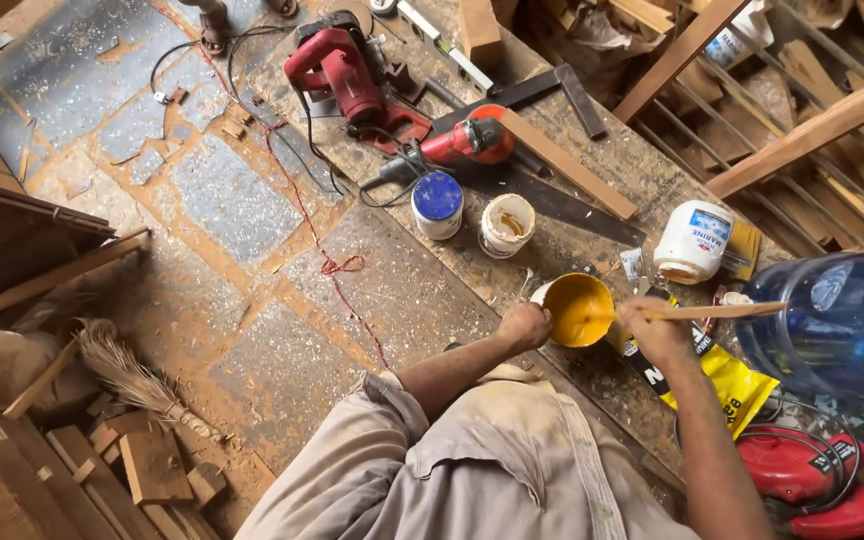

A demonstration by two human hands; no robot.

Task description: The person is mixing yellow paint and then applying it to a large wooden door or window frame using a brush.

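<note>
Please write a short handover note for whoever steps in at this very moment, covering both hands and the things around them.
Left hand: grip on the rim of the yellow bowl, steadying it on the workbench.
Right hand: grip on a flat wooden stick, its tip in the bowl's yellow mix.
Nearby: white glue tub, blue-lidded tub, open white tub, yellow packet, large blue bottle.
Done: yellow mix is in the bowl.
Left: none of the mix appears applied to any wood in view.
</note>
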